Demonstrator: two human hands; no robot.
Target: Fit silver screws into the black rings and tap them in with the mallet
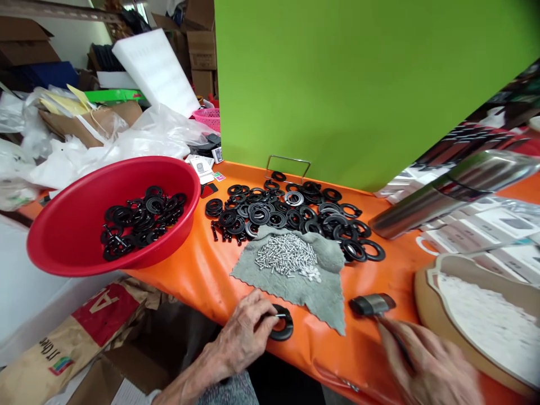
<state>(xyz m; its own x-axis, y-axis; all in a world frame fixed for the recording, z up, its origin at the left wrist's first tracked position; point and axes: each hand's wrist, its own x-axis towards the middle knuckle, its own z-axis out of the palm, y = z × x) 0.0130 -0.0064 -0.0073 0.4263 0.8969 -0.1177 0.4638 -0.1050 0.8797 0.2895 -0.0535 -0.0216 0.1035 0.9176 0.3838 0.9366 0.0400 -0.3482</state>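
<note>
Near the front edge of the orange tabletop, my left hand point(248, 329) pinches a small silver pin point(280, 316) between thumb and finger, at a black ring point(287, 332) lying flat. My right hand point(426, 360), smeared by motion, grips the dark handle of a hammer point(373, 304) at the right. The hammer's head is low over the tabletop. Beyond my left hand a grey-green cloth point(287, 288) bears a heap of silver pins point(287, 254), with a few small white pieces at its right side. Many black rings point(276, 219) lie piled behind the cloth.
A red basin point(67, 239) with black parts stands at the left. To the right are a tan tub point(426, 292) of white bits and a steel flask point(422, 205) lying tilted. A green panel point(337, 84) rises behind; a wire stand point(288, 160) is before it.
</note>
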